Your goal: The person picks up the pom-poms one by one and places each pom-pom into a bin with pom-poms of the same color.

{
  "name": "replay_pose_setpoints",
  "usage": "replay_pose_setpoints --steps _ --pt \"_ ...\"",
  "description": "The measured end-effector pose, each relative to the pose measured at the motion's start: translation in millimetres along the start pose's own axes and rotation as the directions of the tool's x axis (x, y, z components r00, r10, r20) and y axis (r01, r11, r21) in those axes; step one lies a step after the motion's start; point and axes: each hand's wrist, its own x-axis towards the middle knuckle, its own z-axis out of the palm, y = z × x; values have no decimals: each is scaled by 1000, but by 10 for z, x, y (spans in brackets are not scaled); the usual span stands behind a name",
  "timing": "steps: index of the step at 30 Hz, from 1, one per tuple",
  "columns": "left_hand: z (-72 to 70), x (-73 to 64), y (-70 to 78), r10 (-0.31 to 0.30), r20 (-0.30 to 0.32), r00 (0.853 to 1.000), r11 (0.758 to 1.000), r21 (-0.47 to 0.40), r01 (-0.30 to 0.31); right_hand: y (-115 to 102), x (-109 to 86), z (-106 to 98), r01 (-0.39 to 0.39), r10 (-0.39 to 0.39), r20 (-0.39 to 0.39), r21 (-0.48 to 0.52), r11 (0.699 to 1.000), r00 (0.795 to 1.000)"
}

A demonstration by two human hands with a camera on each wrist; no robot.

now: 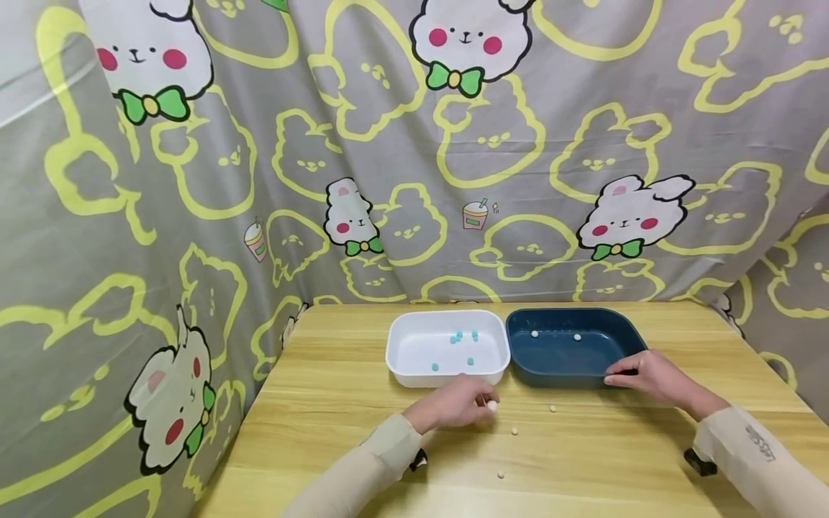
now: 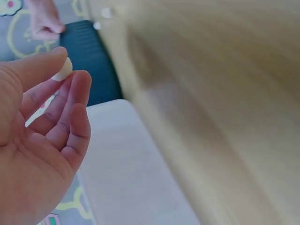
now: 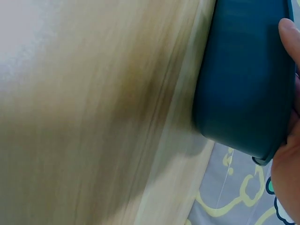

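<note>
My left hand (image 1: pixel 453 403) pinches a small white ball (image 2: pixel 64 71) between thumb and fingertips, in front of the white bin (image 1: pixel 414 379). The other fingers curl loosely below the ball in the left wrist view. With my right hand (image 1: pixel 660 379) I grip the rim of the dark teal bin (image 1: pixel 563 381) at its front right corner; in the right wrist view the thumb (image 3: pixel 289 35) lies at the rim. Inside the teal bin are two white balls, one being the ball (image 1: pixel 578 337) near its middle. Several small turquoise pieces (image 1: pixel 470 361) lie in the white bin.
Three small pale balls lie on the wooden table (image 1: pixel 324 432): one ball (image 1: pixel 553 408) close to the teal bin, another (image 1: pixel 514 432) nearer, the third (image 1: pixel 501 475) nearest. Both bins stand side by side. A patterned curtain (image 1: pixel 401 158) hangs behind the table and on its left.
</note>
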Motion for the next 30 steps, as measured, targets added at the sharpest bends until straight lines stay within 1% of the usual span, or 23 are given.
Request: replay_pose_setpoints --steps 2,4,8,14,17,22,26,30 --pt "-41 42 37 -4 -18 1000 999 -37 3 0 -11 3 10 -10 -5 3 1000 1000" --pt "-97 90 74 -5 -34 999 998 -56 3 3 -17 10 25 -25 -17 1 1000 1000" --pt "-224 210 106 -5 -63 998 998 -59 2 9 -11 23 48 -48 -34 4 999 998" --pt "-398 407 109 -39 -82 996 995 -95 31 4 -13 33 9 -8 -32 21 1000 999" --pt "-468 502 129 -60 -79 995 994 -96 52 -1 -21 38 -6 6 -36 21 1000 999" --pt "-539 669 152 -100 -84 991 992 -87 93 -30 -15 30 -32 33 -35 24 999 999" --pt "-573 796 156 -114 -99 989 991 -78 106 -40 -14 27 -27 28 -38 19 999 999" --pt "-603 914 149 -124 -98 987 990 -84 115 -41 -16 33 -21 22 -44 28 999 999"
